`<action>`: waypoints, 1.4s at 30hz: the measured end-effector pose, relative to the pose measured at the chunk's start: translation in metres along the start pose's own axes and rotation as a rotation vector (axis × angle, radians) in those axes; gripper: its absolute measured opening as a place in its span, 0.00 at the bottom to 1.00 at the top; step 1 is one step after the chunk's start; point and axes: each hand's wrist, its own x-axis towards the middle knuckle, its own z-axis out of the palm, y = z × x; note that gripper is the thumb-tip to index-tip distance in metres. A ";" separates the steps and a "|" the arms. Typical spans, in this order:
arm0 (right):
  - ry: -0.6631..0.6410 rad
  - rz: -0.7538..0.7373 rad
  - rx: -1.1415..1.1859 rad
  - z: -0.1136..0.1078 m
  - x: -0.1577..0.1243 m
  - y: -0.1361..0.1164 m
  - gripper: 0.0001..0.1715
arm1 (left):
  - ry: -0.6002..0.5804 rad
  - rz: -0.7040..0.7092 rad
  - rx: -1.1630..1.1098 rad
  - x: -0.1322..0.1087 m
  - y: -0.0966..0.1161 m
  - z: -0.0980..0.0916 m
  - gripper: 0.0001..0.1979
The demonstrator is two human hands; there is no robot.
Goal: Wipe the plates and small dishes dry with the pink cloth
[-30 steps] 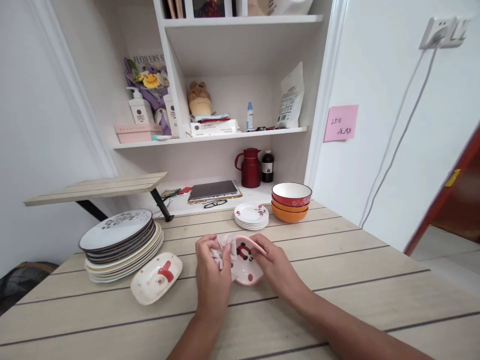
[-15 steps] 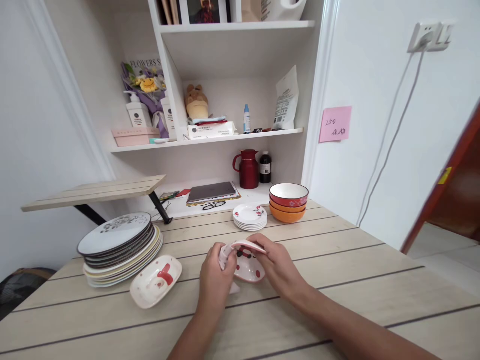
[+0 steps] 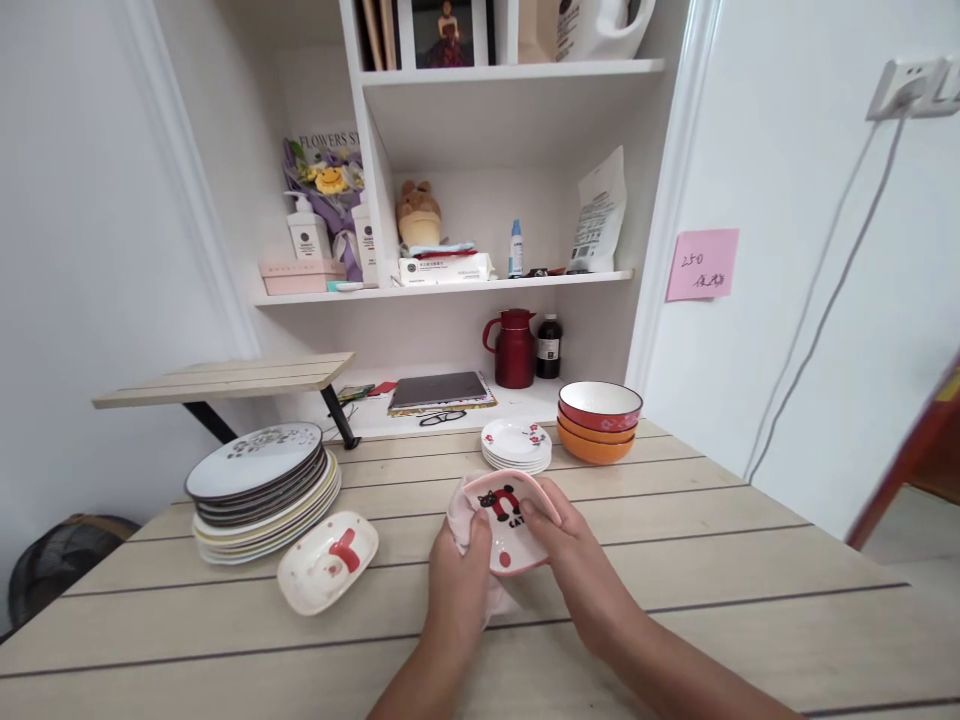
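Between my hands is a small pink-rimmed dish (image 3: 517, 545) with a black cat picture and red dots, tilted so its inside faces me. My left hand (image 3: 459, 565) grips its left side through a pale cloth (image 3: 459, 500), thumb over the rim; part of the cloth hangs below the dish. My right hand (image 3: 566, 545) is closed on the right rim, thumb on the inner face. To the left, a cream dish (image 3: 328, 565) with a red-scarfed bear picture lies on the wooden table (image 3: 300, 670).
A tall stack of plates (image 3: 262, 490) stands at the left by a small raised shelf (image 3: 225, 380). Behind the hands are small flowered plates (image 3: 516, 443) and stacked bowls (image 3: 598, 425). Farther back are a laptop (image 3: 439, 390), glasses (image 3: 442, 418) and a red jug (image 3: 514, 348).
The cat dish has turned from steeply tipped to facing me, showing its picture. Both hands still hold it, with the cloth at its left. The camera view has shifted slightly left.
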 end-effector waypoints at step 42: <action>0.085 -0.147 -0.189 -0.007 0.009 0.002 0.17 | -0.001 0.090 0.194 -0.002 0.011 -0.005 0.24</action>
